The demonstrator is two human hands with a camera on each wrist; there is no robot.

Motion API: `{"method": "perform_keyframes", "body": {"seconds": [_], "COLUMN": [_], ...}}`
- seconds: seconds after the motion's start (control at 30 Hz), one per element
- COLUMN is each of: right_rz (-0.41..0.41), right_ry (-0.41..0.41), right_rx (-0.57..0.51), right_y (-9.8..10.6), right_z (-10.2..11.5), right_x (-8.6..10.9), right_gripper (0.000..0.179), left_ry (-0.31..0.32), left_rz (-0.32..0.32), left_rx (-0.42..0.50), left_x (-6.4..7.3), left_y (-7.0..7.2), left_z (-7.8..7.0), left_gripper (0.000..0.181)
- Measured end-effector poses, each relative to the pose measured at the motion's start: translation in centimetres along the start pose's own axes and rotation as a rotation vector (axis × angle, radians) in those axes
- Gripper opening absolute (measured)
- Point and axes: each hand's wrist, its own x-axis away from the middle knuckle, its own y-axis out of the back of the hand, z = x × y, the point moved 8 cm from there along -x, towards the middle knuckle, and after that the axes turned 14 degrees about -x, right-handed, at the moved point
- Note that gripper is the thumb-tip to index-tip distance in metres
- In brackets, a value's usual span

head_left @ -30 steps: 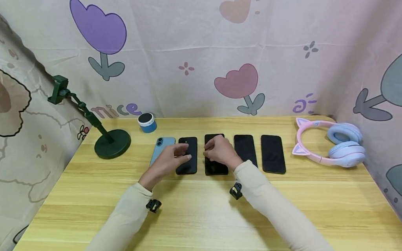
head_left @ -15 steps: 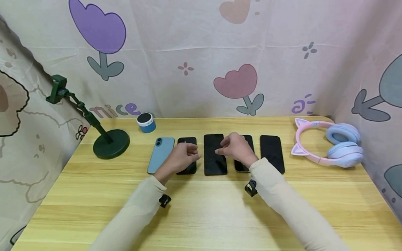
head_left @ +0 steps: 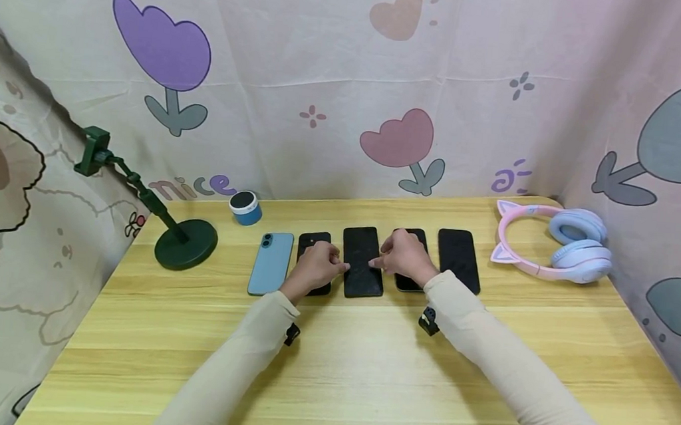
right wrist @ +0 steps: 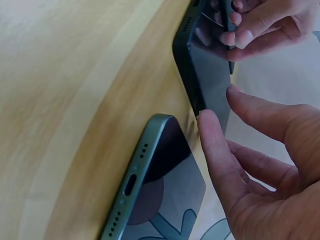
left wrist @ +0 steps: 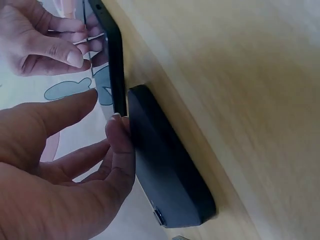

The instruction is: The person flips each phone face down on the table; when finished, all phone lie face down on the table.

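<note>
While fingers [right wrist: 214, 145] flank it, one phone [head_left: 361, 249] seems glassy.

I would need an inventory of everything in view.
Dual-camera smartphone: 1, light blue, row's left end
Middle smartphone: 1, black, between the hands
Other smartphones: 3, mostly black, one left, two right of middle
Jointed stand: 1, dark green, table's left
Small cylinder: 1, blue and white, beside stand
Cat-ear headphones: 1, pink and blue, right
Table: 1, yellowish wood, underneath
Patterned cloth: count unclear, pale, behind and beside table
Wrist devices: 2, black, at cuffs
Sleeves: 2, cream, arms
Left hand: 1, bare, over second smartphone
Right hand: 1, bare, over fourth smartphone
</note>
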Motion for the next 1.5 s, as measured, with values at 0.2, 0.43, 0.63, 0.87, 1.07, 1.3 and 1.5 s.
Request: {"method": "perform_keyframes", "body": {"seconds": [0.2, 0.43, 0.63, 0.87, 1.07, 1.3, 1.5], "right_rz": [0.004, -0.008, -0.015, -0.044, -0.065, -0.052, -0.048], "right_ry": [-0.004, -0.001, -0.009, -0.019, -0.030, -0.040, -0.044], "right_rx": [0.029, 0.053, 0.057, 0.090, 0.105, 0.095, 0.090], "right_y": [-0.6, -1.0, -1.1, -1.0, -0.9, -1.1, -1.1], "right_z": [-0.3, -0.3, -0.3, -0.2, -0.2, -0.2, -0.4], "right_x": [-0.2, -0.5, -0.6, -0.7, -0.8, -0.7, -0.5], "right_gripper": [0.022, 0.031, 0.039, 0.042, 0.042, 0.038, 0.028], "left_ry": [0.044, 0.056, 0.089, 0.125, 0.148, 0.167, 0.191], "left_rz": [-0.007, -0.004, -0.004, -0.013, -0.032, -0.038, -0.016], "left_rx": [-0.056, -0.054, -0.004, 0.068, 0.078, 0.113, 0.253], "left_x": [-0.6, -0.9, -0.8, -0.6, -0.5, -0.1, 0.1], "left_y": [-0.5, -0.5, -0.6, -0.9, -1.0, -0.9, -1.2], "left_z": [0.1, -0.3, -0.3, -0.3, -0.5, -0.5, 0.0], "left_gripper": [0.026, 0.023, 0.023, 0.039, 0.050, 0.026, 0.055]}}
